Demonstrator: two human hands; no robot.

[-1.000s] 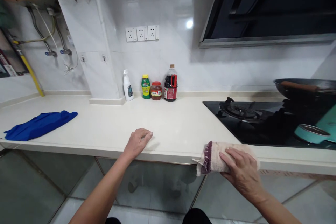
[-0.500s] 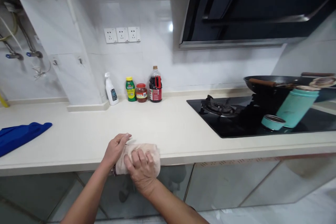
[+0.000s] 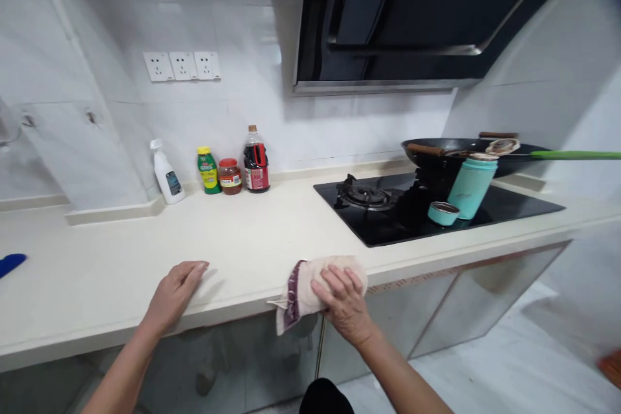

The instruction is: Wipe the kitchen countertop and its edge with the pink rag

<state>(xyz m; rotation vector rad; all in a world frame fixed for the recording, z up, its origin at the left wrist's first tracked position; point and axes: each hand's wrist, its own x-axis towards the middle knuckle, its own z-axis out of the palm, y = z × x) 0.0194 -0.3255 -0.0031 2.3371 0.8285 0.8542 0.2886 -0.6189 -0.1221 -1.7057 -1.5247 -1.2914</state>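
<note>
From my far place I look through the head camera along the white counter (image 3: 242,226). At the left border I see one end of a blue cloth (image 3: 11,263); the rest of it is outside the view. Next, a white spray bottle (image 3: 167,173) stands by the foot of the wall pillar. In front of it, near the counter's edge, is my left hand (image 3: 175,291). It grasps nothing, and its fingers are loosely bent; I cannot tell if it touches the surface. Above, three sockets (image 3: 183,66) are in a row on the wall. Below them stand a green bottle (image 3: 208,171) with yellow cap, a jar (image 3: 230,178) with red lid, just beside it, and a dark bottle (image 3: 257,165). More to the right, the pale towel (image 3: 306,288) lies over the front edge, its purple end hanging down. My right hand (image 3: 345,307) grips this towel from above, with bent fingers. Behind is the black stove (image 3: 388,229), under the dark hood (image 3: 369,45). On the stove I see a small turquoise cup (image 3: 443,214), a turquoise flask (image 3: 473,187) just beside it, and a wok (image 3: 514,165) behind them. At far right, a green handle (image 3: 577,155) reaches out from the wok.
</note>
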